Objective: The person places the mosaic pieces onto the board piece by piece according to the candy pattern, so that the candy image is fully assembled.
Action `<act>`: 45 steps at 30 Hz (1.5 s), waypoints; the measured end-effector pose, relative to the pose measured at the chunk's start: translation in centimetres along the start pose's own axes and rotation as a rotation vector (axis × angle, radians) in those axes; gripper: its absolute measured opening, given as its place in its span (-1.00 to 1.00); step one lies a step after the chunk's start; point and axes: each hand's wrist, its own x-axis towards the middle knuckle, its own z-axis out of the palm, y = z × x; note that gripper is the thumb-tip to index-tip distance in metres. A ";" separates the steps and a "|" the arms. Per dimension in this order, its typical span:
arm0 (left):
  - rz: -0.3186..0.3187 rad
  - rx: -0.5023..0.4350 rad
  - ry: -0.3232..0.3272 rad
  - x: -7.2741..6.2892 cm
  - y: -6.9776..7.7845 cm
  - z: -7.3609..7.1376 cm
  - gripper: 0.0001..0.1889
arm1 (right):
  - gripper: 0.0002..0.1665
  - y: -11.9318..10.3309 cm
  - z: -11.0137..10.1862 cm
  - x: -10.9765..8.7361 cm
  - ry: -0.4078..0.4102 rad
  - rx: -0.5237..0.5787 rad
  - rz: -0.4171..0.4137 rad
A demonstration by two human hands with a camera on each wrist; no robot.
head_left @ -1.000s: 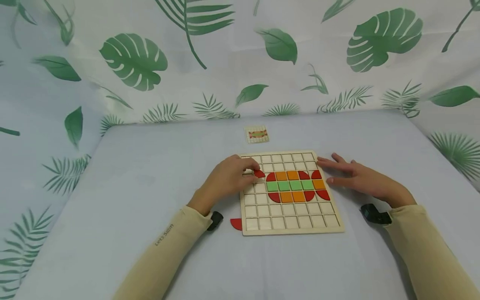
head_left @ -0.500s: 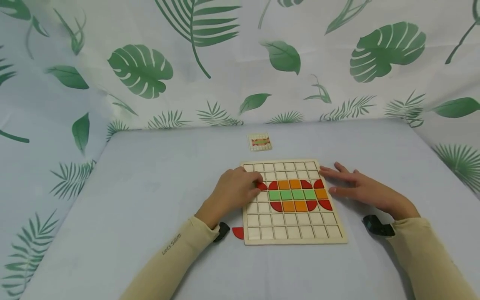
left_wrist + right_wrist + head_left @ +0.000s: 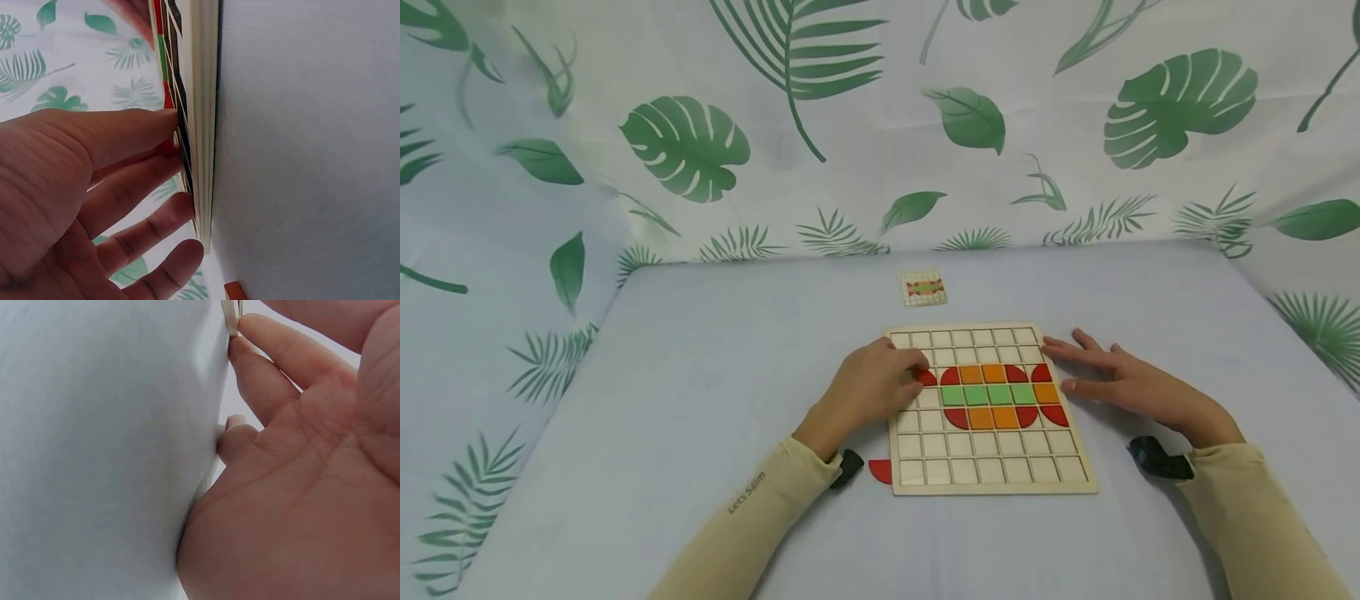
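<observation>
A wooden grid board (image 3: pixel 992 446) lies on the table with red quarter-round, orange square and green square tiles set in its cells. My left hand (image 3: pixel 872 383) reaches over its left side and pinches a red quarter-round tile (image 3: pixel 928 378) between thumb and finger, at a cell left of the pattern. In the left wrist view that red tile (image 3: pixel 167 147) shows between the fingertips, partly hidden. My right hand (image 3: pixel 1138 392) touches the board's right edge with its fingers extended. Another red tile (image 3: pixel 881 472) lies on the table by the board's lower left corner.
Behind the board lies a small card (image 3: pixel 922 287) printed with a grid and a coloured pattern. A leaf-patterned cloth (image 3: pixel 865 125) hangs behind the pale tabletop (image 3: pixel 715 350) and at its sides.
The head view has tilted upward, so everything sits lower in the frame. My left hand has moved the red tile slightly right over the grid cell. My right hand stays at the board's edge.
</observation>
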 end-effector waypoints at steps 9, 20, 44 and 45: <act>-0.027 -0.079 -0.031 0.2 -0.1 -0.1 -0.75 | -0.14 0.2 -0.3 0.0 0.005 -0.001 0.002; -0.041 -0.142 0.030 0.0 -0.5 0.4 -0.80 | -0.15 -0.1 0.0 -0.5 0.019 -0.026 -0.002; -0.105 -0.403 0.118 -2.8 -2.8 -3.1 -0.61 | -0.15 0.2 0.2 -0.1 0.017 -0.035 -0.021; -0.115 -0.405 0.131 -3.4 -3.2 -3.4 -0.60 | -0.14 0.2 0.3 0.0 0.014 -0.034 -0.016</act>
